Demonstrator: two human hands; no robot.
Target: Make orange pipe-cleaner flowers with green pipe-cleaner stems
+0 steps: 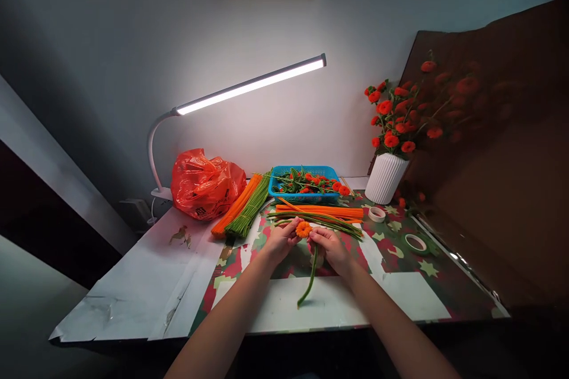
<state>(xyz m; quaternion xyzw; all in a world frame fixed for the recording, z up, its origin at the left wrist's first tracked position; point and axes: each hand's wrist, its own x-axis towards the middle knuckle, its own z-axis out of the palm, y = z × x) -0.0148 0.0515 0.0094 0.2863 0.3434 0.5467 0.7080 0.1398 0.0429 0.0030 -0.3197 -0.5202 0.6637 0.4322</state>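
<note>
Between my two hands is an orange pipe-cleaner flower [303,229], its petalled face turned up toward me. My left hand [283,239] pinches the flower's left edge with thumb and fingers. On the other side my right hand [329,249] is closed at the flower's right edge. A green pipe-cleaner stem [312,278] hangs down in a curve from beneath my right fingers. Just beyond my hands lie loose green pipe cleaners [324,224] and a row of orange pipe cleaners [333,212]. The flower's underside is hidden.
A blue basket [272,192] holds finished flowers. Bundled orange [235,207] and green pipe cleaners [248,208] lie beside a red plastic bag [202,186]. Tape rolls [377,214] sit near a white vase [386,179] at right. A lit lamp [253,84] reaches over the table.
</note>
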